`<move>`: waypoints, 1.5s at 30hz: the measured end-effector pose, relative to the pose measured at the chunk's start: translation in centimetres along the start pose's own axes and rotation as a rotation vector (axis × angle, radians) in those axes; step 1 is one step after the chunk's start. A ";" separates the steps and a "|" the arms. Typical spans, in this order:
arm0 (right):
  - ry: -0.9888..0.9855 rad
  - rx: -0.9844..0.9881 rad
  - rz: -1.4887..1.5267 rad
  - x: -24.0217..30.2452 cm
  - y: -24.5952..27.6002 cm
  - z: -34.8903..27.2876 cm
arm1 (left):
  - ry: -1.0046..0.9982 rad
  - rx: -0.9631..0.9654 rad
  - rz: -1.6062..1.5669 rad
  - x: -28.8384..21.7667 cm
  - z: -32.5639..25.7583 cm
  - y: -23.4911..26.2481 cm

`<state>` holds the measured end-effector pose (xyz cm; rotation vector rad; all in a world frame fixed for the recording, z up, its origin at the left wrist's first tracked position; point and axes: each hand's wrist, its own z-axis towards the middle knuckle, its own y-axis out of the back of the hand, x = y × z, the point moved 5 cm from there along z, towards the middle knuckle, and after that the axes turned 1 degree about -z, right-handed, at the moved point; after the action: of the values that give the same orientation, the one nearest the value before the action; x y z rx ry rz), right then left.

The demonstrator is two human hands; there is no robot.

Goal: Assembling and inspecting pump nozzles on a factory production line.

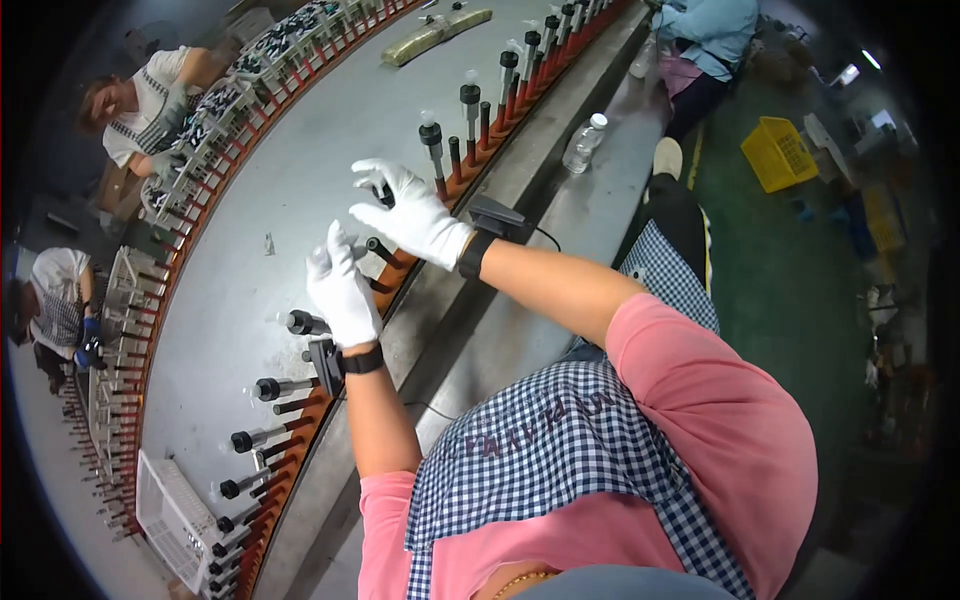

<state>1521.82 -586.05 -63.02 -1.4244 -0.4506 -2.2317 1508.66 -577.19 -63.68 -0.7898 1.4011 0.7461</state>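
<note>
My right hand (413, 217), in a white glove, curls its thumb and fingers around a small black fitting (384, 194) above the rail. Beside it, my left hand (343, 290), also gloved, has its fingers bent upward and apart, with nothing visible in them. Between the two hands a bare black-tipped post (380, 249) leans out from the rail. Black fittings with clear tips sit on the neighbouring posts, such as one fitting (431, 136) past my right hand and another fitting (302, 322) beside my left wrist. Both wrists carry black straps with small devices.
A curved brown rail (290, 470) with many red posts runs along the grey table (240, 310). A wrapped bar (437, 37) lies at the far side. A clear bottle (585, 143) stands on the ledge. White basket (175, 515) lower left; yellow crate (778, 154) on the floor. Other people work nearby.
</note>
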 end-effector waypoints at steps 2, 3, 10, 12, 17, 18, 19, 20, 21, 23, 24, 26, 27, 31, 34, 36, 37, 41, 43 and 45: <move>-0.127 0.070 0.052 1.3 -0.6 0.9 | -0.064 0.003 0.032 -1.4 -1.2 0.8; -0.135 0.075 0.072 3.1 -0.6 2.1 | -0.052 -0.017 0.073 -3.0 -1.8 1.3; -0.379 0.362 0.204 4.4 -4.2 0.8 | -0.156 -0.320 0.196 -5.4 -3.6 4.7; -0.222 0.427 0.211 5.1 -3.0 -0.8 | -0.223 -0.353 0.267 -6.0 -4.9 5.4; -0.239 0.354 0.025 2.1 5.9 -2.7 | -0.327 -0.579 0.323 -6.3 -10.1 4.2; -0.156 0.153 -0.049 2.3 7.5 -1.9 | -0.274 -0.528 0.361 -5.0 -11.8 3.9; -0.077 -0.048 -0.132 3.0 8.9 -1.2 | -0.215 -0.473 0.393 -4.5 -13.1 2.7; -0.077 -0.045 -0.119 3.2 9.2 0.0 | -0.063 -0.345 0.278 -3.8 -13.9 1.4; -0.073 -0.047 -0.103 3.9 9.0 1.9 | -0.084 -0.273 0.236 -3.8 -13.6 0.1; -0.124 0.054 0.080 1.2 6.2 5.5 | -0.201 -0.204 0.327 -5.6 -10.3 -3.8; -0.286 0.231 -0.143 1.2 5.4 7.1 | -0.198 -0.198 0.262 -6.0 -8.4 -5.1; -0.518 0.401 0.075 1.2 4.0 8.9 | -0.283 -0.183 0.408 -7.4 -4.5 -6.8; -0.430 0.438 -0.034 2.1 3.6 9.6 | -0.277 -0.208 0.459 -8.5 -2.9 -7.4; -0.390 0.555 0.021 3.9 1.9 8.3 | -0.113 -0.178 0.442 -9.6 2.2 -5.8; -0.159 0.396 0.046 5.4 3.4 6.5 | -0.127 -0.363 0.365 -10.2 1.8 -4.2; -0.159 0.534 0.013 5.5 7.1 5.9 | -0.200 -0.419 0.436 -12.8 -0.5 -5.6; -0.156 0.489 0.048 4.2 8.3 5.2 | -0.270 -0.408 0.520 -14.0 -1.5 -6.1; -0.138 -0.009 -0.026 2.5 14.8 6.7 | -0.316 -0.502 0.690 -15.6 -6.6 -7.2; -0.020 -0.144 -0.094 6.0 15.1 9.8 | -0.181 -0.387 0.628 -14.1 -9.1 -6.9; -0.008 -0.176 -0.083 7.5 13.9 13.7 | -0.139 -0.271 0.510 -13.9 -8.5 -9.7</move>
<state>1536.99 -592.43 -50.09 -1.5286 -0.3280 -2.3828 1511.56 -589.41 -49.49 -0.5713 1.4044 1.3823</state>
